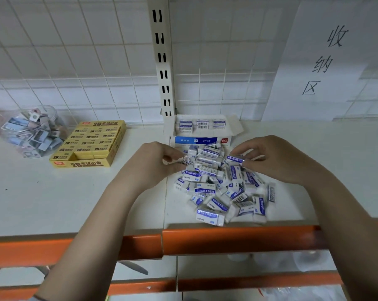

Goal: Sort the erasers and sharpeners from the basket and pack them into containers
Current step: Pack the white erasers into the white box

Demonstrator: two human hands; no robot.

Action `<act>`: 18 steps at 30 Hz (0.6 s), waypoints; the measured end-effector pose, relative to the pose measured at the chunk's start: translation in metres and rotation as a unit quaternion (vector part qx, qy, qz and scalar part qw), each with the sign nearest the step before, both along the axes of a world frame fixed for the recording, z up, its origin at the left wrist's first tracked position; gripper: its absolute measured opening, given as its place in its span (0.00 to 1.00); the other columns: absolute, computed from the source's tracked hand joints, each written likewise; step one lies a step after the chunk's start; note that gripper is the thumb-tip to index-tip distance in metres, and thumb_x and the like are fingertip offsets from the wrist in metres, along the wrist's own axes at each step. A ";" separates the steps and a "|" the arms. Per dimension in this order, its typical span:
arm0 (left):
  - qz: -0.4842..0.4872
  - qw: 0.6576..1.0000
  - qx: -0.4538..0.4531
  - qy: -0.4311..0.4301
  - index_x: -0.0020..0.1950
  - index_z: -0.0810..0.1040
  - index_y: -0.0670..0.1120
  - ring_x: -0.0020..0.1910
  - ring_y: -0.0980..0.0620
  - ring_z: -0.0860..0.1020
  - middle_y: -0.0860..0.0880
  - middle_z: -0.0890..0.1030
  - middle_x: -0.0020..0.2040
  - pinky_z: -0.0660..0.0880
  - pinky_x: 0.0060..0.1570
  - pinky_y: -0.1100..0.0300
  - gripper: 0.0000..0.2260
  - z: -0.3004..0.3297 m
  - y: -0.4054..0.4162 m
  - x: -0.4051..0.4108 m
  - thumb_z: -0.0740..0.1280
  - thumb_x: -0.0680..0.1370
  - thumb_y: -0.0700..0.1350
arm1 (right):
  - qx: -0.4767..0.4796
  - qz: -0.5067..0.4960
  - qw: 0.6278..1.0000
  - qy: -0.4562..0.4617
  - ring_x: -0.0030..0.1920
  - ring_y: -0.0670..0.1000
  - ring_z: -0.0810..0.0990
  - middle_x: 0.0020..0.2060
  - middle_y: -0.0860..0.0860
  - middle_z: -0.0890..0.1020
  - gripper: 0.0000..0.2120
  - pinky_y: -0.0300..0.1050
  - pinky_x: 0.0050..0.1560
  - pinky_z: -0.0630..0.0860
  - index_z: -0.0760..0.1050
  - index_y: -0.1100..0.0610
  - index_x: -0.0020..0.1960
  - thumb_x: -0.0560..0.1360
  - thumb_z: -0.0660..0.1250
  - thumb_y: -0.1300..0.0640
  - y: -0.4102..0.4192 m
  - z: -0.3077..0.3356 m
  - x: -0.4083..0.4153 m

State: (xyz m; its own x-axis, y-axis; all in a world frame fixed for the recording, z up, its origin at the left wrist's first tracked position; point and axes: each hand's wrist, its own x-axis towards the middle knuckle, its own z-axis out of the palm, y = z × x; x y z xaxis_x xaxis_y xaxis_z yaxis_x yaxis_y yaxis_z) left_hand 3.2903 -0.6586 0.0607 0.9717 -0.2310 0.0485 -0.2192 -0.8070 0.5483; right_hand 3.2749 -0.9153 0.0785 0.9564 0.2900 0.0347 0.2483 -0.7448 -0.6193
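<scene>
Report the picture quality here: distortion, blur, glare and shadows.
Head view: wide-angle bending bows the orange shelf edge and tilts the slotted white upright; the clear plastic jar of small packets at the left margin is soft; glare glints on the heap of blue-and-white wrapped erasers; lighting is flat, with faint shadows under the left hand and right hand.

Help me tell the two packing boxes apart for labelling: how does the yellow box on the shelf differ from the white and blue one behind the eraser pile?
The yellow box is a low open tray, nearly full of yellow-sleeved erasers in rows. The white and blue box stands taller with its flaps spread open, and only a few blue-and-white erasers show at its back. The yellow box sits to the left, away from both hands; the white and blue box is directly behind the loose pile. Both rest open on the white shelf.
</scene>
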 end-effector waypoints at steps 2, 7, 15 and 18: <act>-0.024 1.000 0.010 0.005 0.59 0.80 0.52 0.47 0.59 0.77 0.55 0.81 0.53 0.71 0.48 0.65 0.15 0.000 0.001 -0.001 0.71 0.73 0.50 | 0.006 -0.009 1.000 -0.028 0.46 0.34 0.78 0.45 0.37 0.79 0.14 0.31 0.49 0.73 0.77 0.43 0.50 0.74 0.67 0.63 0.000 0.003 -0.003; -0.088 0.990 0.105 -0.017 0.66 0.75 0.52 0.45 0.59 0.72 0.52 0.80 0.55 0.66 0.45 0.68 0.19 0.003 0.002 0.000 0.68 0.75 0.47 | 0.044 -0.035 0.997 -0.049 0.39 0.31 0.77 0.51 0.42 0.80 0.23 0.21 0.40 0.69 0.73 0.45 0.65 0.75 0.64 0.64 0.006 0.008 -0.015; -0.049 0.997 -0.012 -0.059 0.60 0.79 0.53 0.46 0.56 0.78 0.56 0.80 0.51 0.75 0.52 0.61 0.17 0.011 0.006 -0.010 0.73 0.72 0.44 | 0.290 -0.092 0.952 -0.004 0.44 0.44 0.82 0.43 0.44 0.84 0.18 0.40 0.49 0.78 0.79 0.43 0.51 0.75 0.66 0.66 0.014 0.004 -0.029; -0.007 0.998 -0.052 -0.027 0.55 0.81 0.54 0.40 0.58 0.77 0.61 0.78 0.41 0.73 0.42 0.68 0.15 0.008 0.001 -0.011 0.75 0.70 0.43 | 0.377 -0.104 0.920 0.032 0.40 0.44 0.79 0.39 0.44 0.83 0.18 0.37 0.44 0.78 0.79 0.46 0.51 0.75 0.64 0.69 0.016 0.004 -0.031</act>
State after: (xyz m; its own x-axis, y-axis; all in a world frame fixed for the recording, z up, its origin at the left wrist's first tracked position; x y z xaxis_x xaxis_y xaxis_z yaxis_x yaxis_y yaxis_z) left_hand 3.2791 -0.6575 0.0683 0.9639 -0.2352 0.1245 -0.2610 -0.7435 0.6157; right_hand 3.2437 -0.8994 0.0824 0.9956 0.0178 0.0923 0.0938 -0.1258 -0.9876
